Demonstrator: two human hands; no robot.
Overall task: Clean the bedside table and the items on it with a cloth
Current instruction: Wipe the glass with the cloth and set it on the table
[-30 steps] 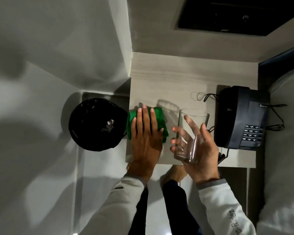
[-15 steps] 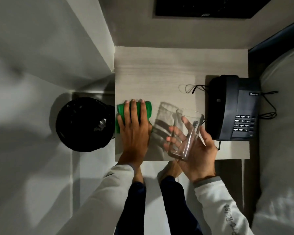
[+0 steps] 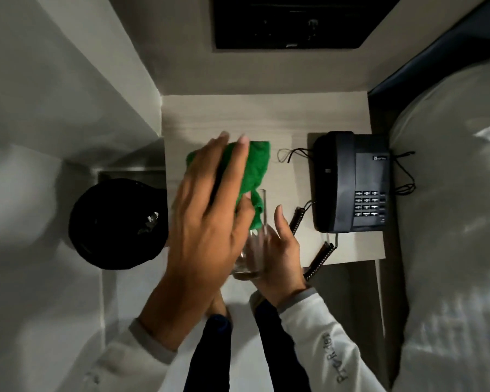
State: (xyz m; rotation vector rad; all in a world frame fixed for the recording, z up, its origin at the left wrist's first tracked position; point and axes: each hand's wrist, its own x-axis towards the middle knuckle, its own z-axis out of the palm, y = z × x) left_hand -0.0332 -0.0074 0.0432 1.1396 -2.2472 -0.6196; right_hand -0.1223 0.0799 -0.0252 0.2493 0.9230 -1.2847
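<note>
I am gripping the clear drinking glass (image 3: 252, 250) in my right hand (image 3: 277, 250), my left hand (image 3: 210, 222) clutching the green cloth (image 3: 255, 168) at its rim; pushing the cloth inside looks next.

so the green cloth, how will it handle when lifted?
Probably floppy: the green cloth drapes and bunches under the left hand, one end sagging into the glass held by the right hand. Likely light and not slippery; its surface looks fuzzy.

We count one table (image 3: 266, 114), one cloth (image 3: 255, 165), one glass (image 3: 253, 250), one phone (image 3: 351, 182), one bin (image 3: 116, 224), one pillow (image 3: 450, 222), and two hands: left (image 3: 207, 236), right (image 3: 280, 256).
</note>
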